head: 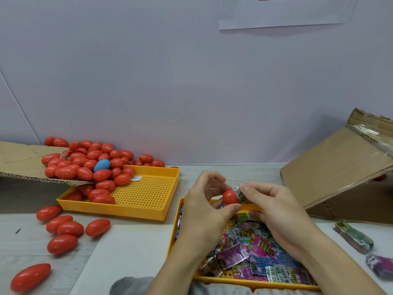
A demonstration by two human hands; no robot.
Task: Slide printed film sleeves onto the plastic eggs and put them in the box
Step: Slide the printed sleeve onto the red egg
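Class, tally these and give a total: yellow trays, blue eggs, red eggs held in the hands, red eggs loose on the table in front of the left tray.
Yellow trays: 2
Blue egg: 1
Held red egg: 1
Loose red eggs: 6
Total: 10

Held egg (230,196) orange-red, its film sleeve (239,192) printed white, grey and green; egg pile (89,165) all orange-red bar one light blue egg (102,165); loose eggs (66,228) on worktop (27,235) same orange-red; both perforated trays yellow-orange, left tray (148,196) with dot-grid holes, near tray (244,281) full of sleeves (261,256) printed magenta, purple, blue, green; cardboard box (331,167) plain brown; worktop pale grey; wall (170,81) pale lilac-grey.
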